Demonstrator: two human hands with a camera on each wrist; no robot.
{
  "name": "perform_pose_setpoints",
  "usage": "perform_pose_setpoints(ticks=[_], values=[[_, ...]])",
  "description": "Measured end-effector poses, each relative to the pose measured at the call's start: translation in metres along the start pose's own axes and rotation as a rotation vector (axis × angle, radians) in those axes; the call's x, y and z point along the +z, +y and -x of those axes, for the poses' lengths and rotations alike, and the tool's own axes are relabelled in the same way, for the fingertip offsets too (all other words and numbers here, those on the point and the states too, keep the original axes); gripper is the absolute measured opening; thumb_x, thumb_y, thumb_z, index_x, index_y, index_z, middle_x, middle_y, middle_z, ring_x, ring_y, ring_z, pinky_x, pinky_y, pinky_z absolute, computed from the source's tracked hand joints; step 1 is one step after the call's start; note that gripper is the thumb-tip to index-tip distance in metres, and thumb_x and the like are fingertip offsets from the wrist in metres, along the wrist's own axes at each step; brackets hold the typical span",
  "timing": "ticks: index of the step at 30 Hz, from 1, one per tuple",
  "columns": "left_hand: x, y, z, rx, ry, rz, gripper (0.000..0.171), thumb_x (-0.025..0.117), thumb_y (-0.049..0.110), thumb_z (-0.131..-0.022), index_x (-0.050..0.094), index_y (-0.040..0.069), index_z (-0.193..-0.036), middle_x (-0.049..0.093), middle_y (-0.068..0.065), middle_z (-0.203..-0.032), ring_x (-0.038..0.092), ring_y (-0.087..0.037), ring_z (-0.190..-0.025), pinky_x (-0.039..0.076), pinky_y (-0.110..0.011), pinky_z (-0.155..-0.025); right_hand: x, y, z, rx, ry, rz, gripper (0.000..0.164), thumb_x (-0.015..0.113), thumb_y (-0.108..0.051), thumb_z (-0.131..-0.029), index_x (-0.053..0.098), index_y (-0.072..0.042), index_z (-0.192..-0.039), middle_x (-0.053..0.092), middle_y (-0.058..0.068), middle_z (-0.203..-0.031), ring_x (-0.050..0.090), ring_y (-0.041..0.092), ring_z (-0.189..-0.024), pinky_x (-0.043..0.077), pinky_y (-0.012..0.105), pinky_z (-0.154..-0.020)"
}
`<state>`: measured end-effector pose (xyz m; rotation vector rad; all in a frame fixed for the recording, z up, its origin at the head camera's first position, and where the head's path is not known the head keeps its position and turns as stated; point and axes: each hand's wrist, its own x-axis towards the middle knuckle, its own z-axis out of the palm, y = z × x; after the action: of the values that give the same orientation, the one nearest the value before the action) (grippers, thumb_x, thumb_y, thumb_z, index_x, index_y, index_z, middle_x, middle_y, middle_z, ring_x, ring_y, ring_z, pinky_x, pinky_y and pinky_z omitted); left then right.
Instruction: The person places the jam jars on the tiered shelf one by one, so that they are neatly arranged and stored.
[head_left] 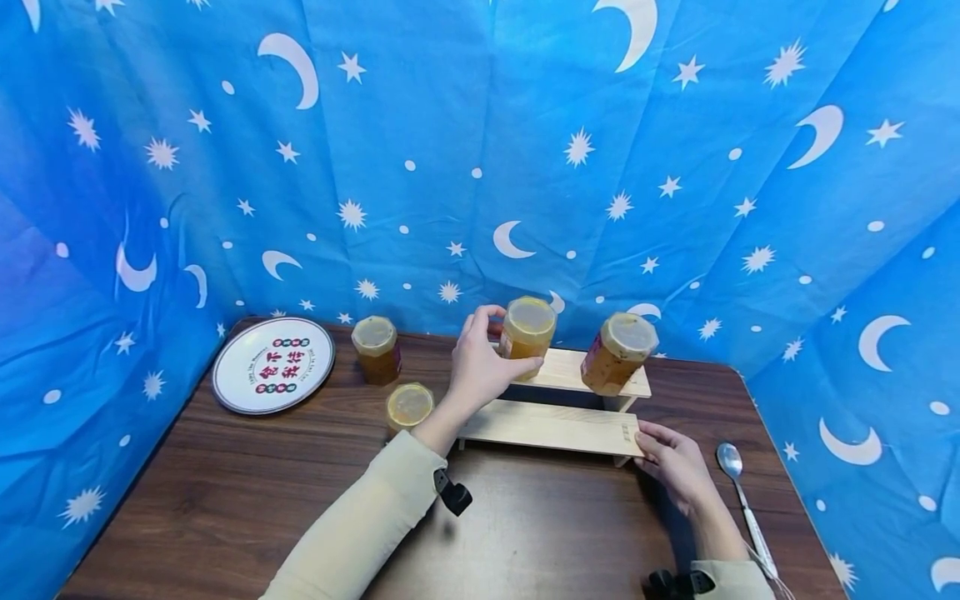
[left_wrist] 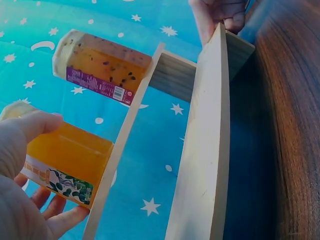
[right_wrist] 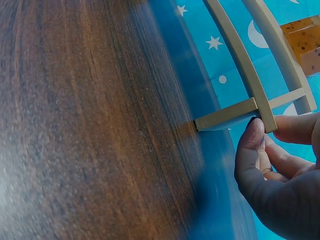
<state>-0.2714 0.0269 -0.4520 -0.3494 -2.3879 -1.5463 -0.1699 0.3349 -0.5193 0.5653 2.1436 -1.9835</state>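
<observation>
My left hand (head_left: 480, 367) grips a jar of orange preserve (head_left: 531, 333), thumb on the near side and fingers around the far side. Its base is right at the upper step of a two-tier wooden rack (head_left: 551, 427), as the left wrist view shows. Farther right on that step stands a seeded jar (head_left: 618, 354) with a purple label (left_wrist: 95, 84). My right hand (head_left: 678, 467) pinches the right end of the lower step between thumb and fingers, which the right wrist view shows close up (right_wrist: 285, 170).
Left of the rack stand a dark amber jar (head_left: 377, 354) and another lidded jar (head_left: 410, 406), partly behind the left forearm. A round white plate with red characters (head_left: 247, 367) lies at the back left. A metal spoon (head_left: 742, 492) lies on the right. Blue star-patterned cloth (head_left: 450, 125) hangs behind the table.
</observation>
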Motion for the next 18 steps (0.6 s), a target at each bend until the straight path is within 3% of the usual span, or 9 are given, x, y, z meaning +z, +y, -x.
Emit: perform_pose_setpoints(ticks=[12,18], values=[[-0.023,0.000,0.013,0.006,-0.150,-0.032,0.091,0.093,0.035,-0.078,0.046,0.020,-0.154,0.056,-0.001,-0.147,0.056,-0.026,-0.131,0.047,-0.054,-0.104,-0.002,-0.001,0.000,-0.001,0.001,0.025,0.055,0.056,-0.013,-0.108,0.035,0.012,-0.153,0.061,0.004,-0.112,0.063,0.006,-0.089,0.058,0.025,-0.081],[-0.037,-0.005,0.018,0.016,-0.146,0.027,0.088,0.093,0.034,-0.080,0.047,0.021,-0.154,0.053,-0.002,-0.150,0.057,-0.031,-0.132,0.051,-0.049,-0.104,-0.001,0.001,0.000,0.002,-0.001,0.002,0.056,0.058,-0.011,-0.107,0.035,0.012,-0.152,0.062,0.001,-0.109,0.063,0.006,-0.088,0.058,0.025,-0.080]])
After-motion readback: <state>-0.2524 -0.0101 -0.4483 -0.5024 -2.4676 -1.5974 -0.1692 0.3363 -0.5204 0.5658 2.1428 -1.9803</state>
